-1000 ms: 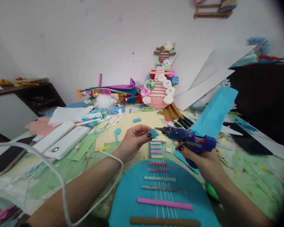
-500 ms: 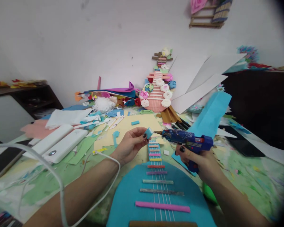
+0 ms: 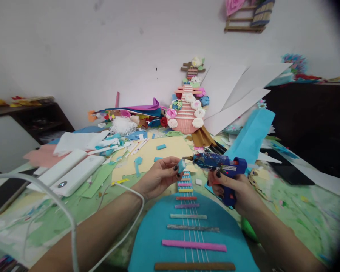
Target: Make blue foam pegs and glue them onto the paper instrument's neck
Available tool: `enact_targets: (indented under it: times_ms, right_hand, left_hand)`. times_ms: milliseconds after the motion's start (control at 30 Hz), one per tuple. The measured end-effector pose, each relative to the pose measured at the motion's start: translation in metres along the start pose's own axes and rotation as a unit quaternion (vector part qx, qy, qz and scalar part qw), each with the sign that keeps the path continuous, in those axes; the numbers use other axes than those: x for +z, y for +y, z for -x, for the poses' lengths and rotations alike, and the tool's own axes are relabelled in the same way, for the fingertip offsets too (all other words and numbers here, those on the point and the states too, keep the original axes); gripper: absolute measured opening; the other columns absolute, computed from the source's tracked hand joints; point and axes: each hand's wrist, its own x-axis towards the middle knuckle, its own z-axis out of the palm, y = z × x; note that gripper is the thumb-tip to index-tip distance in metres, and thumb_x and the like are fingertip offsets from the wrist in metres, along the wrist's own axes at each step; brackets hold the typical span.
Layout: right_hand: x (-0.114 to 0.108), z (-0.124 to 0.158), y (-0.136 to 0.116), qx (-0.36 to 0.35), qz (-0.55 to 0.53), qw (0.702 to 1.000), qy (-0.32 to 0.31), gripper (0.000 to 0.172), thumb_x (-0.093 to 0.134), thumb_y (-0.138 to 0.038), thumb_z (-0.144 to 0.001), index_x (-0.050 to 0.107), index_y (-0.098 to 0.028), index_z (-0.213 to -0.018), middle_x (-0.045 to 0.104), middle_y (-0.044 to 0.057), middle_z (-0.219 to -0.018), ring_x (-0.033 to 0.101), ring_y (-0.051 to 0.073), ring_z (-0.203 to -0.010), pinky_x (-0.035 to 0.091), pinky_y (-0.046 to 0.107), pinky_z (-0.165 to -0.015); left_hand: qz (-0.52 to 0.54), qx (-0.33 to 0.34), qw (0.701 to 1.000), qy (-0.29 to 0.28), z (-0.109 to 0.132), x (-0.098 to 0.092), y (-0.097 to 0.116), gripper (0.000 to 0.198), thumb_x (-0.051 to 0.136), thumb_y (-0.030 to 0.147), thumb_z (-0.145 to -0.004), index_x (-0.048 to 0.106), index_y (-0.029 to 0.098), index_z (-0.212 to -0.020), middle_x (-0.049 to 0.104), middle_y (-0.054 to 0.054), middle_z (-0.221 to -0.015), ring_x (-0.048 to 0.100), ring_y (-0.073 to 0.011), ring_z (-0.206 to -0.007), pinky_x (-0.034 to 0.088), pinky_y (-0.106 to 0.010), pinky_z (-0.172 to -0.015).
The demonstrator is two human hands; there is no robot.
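Between the thumb and fingers of my left hand (image 3: 161,175) is a small light-blue block (image 3: 181,166), its pale end turned to the right. My right hand (image 3: 235,187) grips a blue hot glue gun (image 3: 219,162) by its handle, with the metal nozzle close to the block's end. Whether nozzle and block touch, I cannot tell. Below both hands lies a blue craft guitar (image 3: 155,230) with white strings and several coloured strips across them. Its neck runs up under the block.
A pink flower-covered craft guitar (image 3: 184,126) leans on the wall. Small blue pieces (image 3: 161,147) lie on cream card (image 3: 175,142). White power banks (image 3: 82,175) and a white cable (image 3: 65,207) are at left; a dark tablet (image 3: 289,170) and blue paper (image 3: 252,134) at right.
The glue gun's nozzle has moved up slightly over the block's end. The block has shifted a little right and down, uncovering another blue piece on the card.
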Motion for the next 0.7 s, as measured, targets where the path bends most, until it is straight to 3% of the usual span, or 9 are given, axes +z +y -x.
enact_targets:
  times_ms: [500, 700]
  right_hand:
    - [0.0002, 0.0013, -0.0004, 0.062, -0.062, 0.996, -0.027, 0.036, 0.080, -0.039, -0.057, 0.056, -0.014, -0.066, 0.052, 0.000, -0.057, 0.036, 0.005, -0.044, 0.025, 0.020, -0.041]
    - [-0.0022, -0.0007, -0.0022, 0.047, -0.059, 0.997, -0.028, 0.032, 0.075, -0.041, -0.065, 0.057, -0.015, -0.066, 0.055, 0.002, -0.061, 0.035, 0.006, -0.044, 0.026, 0.022, -0.041]
  left_hand:
    - [0.032, -0.019, 0.999, 0.003, 0.0000, -0.0004, -0.0008, 0.027, 0.079, 0.010, -0.059, 0.066, 0.013, -0.083, 0.063, -0.002, -0.066, 0.059, -0.0101, -0.065, 0.049, -0.023, -0.066]
    - [0.027, -0.020, 0.999, -0.003, -0.0003, -0.0003, -0.0011, 0.023, 0.078, 0.008, -0.061, 0.066, 0.012, -0.081, 0.063, -0.002, -0.072, 0.061, -0.0102, -0.065, 0.049, -0.023, -0.066]
